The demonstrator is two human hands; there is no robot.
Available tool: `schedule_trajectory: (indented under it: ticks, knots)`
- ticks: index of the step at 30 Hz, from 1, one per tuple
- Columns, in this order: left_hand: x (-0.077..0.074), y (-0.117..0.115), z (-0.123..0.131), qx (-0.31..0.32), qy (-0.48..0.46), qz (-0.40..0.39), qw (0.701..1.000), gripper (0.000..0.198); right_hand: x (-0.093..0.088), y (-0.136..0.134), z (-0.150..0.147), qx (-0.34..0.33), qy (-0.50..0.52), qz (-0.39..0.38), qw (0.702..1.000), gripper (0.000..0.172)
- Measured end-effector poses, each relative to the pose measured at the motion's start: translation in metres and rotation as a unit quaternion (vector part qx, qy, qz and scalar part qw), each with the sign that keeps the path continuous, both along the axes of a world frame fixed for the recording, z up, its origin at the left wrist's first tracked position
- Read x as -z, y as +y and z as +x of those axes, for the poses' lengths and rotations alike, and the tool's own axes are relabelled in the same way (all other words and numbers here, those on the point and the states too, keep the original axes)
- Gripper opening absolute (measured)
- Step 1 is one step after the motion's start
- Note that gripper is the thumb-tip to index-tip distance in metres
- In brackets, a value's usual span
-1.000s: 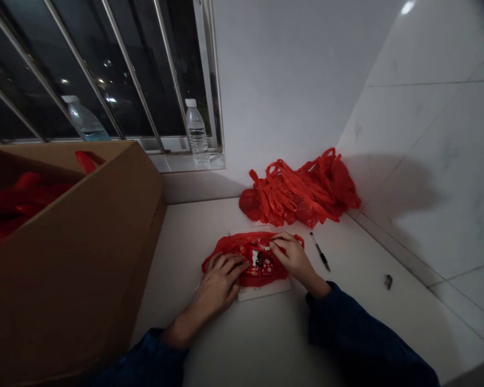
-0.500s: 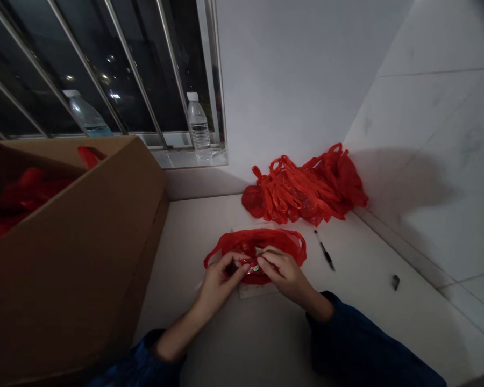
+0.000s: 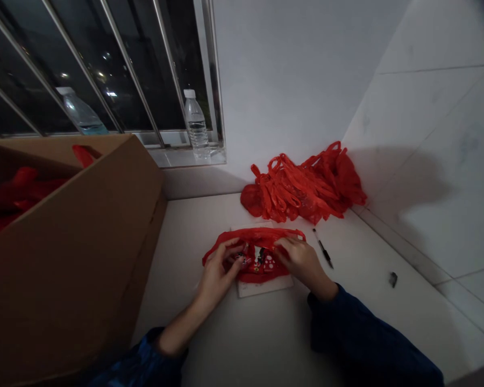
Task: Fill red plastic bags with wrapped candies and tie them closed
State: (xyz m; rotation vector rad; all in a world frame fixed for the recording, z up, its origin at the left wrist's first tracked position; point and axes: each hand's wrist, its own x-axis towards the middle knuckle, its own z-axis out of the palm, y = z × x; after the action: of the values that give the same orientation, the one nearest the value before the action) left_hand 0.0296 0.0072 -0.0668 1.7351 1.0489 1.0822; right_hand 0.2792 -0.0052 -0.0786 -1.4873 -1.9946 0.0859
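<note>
The left hand (image 3: 218, 274) and the right hand (image 3: 302, 263) lie on either side of a red plastic bag (image 3: 262, 278), fingers curved inward and tips resting on it. Both are fairly narrow, but it is hard to tell whether either one pinches the plastic or only presses on it. Their placing looks meant to keep the bag's opening spread and the bag steady. Between them, a printed packet (image 3: 264, 262) with white dots on red shows inside the bag, partly hidden by the plastic and the fingers.

The bag lies flat, its long axis running sideways across the view, with its upper edge stretched in a shallow arc towards the wall. Under it is a white card (image 3: 264, 290), which seems to give the bag a smooth base on the pale counter (image 3: 242, 344). A black pen (image 3: 323, 248) lies just right of the right hand, pointing diagonally. Beyond it sits a heap of red bags (image 3: 302, 191) against the wall. To the left stands a cardboard box (image 3: 80, 252) with more red bags (image 3: 22, 188) inside. Two water bottles (image 3: 196, 126) stand by the barred window (image 3: 125, 70).
</note>
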Motion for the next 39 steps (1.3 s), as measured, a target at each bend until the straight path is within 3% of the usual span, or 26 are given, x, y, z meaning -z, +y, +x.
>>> schedule_trajectory:
  ticks: [3, 5, 10, 13, 17, 22, 26, 29, 32, 35, 39]
  knots:
    - [0.003, -0.003, -0.002, -0.004, 0.071, 0.039, 0.997, 0.038, 0.006, 0.003, -0.003, 0.022, -0.108, -0.012, 0.994, 0.01]
    - [0.003, -0.004, -0.004, -0.014, 0.1, 0.056, 0.993, 0.033, 0.005, 0.003, -0.002, 0.032, -0.105, -0.012, 0.994, 0.01]
    - [-0.003, -0.005, -0.005, -0.022, 0.133, 0.094, 0.986, 0.022, -0.009, 0.0, -0.001, 0.006, 0.131, -0.005, 0.991, 0.02]
    - [-0.008, -0.009, -0.003, 0.017, 0.168, 0.125, 0.978, 0.019, -0.012, -0.001, -0.002, 0.0, 0.206, -0.004, 0.979, 0.02]
    - [-0.01, -0.017, 0.002, 0.08, 0.217, 0.151, 0.961, 0.02, -0.005, 0.0, -0.004, 0.025, 0.138, 0.03, 0.99, 0.016]
    - [-0.003, -0.021, 0.003, 0.095, 0.276, 0.162, 0.943, 0.022, 0.003, -0.006, -0.009, -0.021, 0.003, -0.081, 0.997, 0.009]
    - [0.001, -0.022, 0.002, 0.114, 0.342, 0.186, 0.914, 0.022, 0.007, -0.01, -0.015, 0.007, -0.026, -0.143, 0.989, 0.043]
    - [0.002, -0.022, 0.001, 0.129, 0.378, 0.183, 0.898, 0.023, 0.007, -0.009, -0.013, -0.021, 0.051, -0.172, 0.984, 0.056]
    - [0.001, -0.022, 0.002, 0.128, 0.377, 0.176, 0.9, 0.024, 0.006, -0.006, -0.004, -0.055, 0.166, -0.2, 0.964, 0.059]
    - [-0.004, -0.022, 0.003, 0.122, 0.339, 0.149, 0.921, 0.023, 0.002, -0.004, 0.003, -0.071, 0.274, -0.202, 0.938, 0.056]
    - [-0.014, -0.024, 0.007, 0.104, 0.246, 0.081, 0.96, 0.025, -0.008, -0.004, -0.002, -0.062, 0.39, -0.179, 0.901, 0.038]
